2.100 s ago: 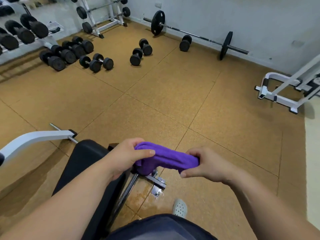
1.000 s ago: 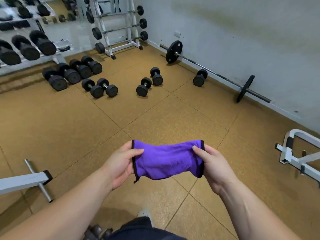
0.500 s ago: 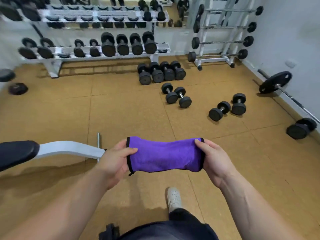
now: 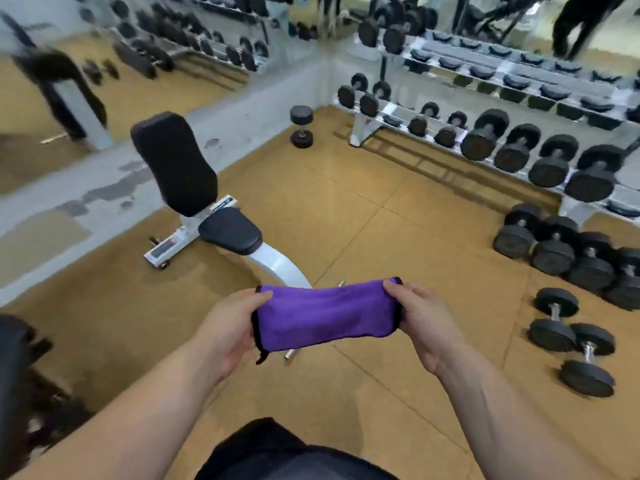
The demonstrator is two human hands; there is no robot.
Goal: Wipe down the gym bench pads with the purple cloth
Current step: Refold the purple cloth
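Nothing here can be read. The white frame of the gym bench (image 4: 221, 206) carries a small dark label just behind the seat pad, and a sticker with a red patch sits on its rear foot (image 4: 166, 245), but both are too blurred to make out.

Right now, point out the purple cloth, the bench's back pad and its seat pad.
purple cloth (image 4: 325, 315): head view, middle of the stretched fabric.
back pad (image 4: 176, 164): head view, centre of the upright black cushion.
seat pad (image 4: 231, 231): head view, top face of the low black cushion.
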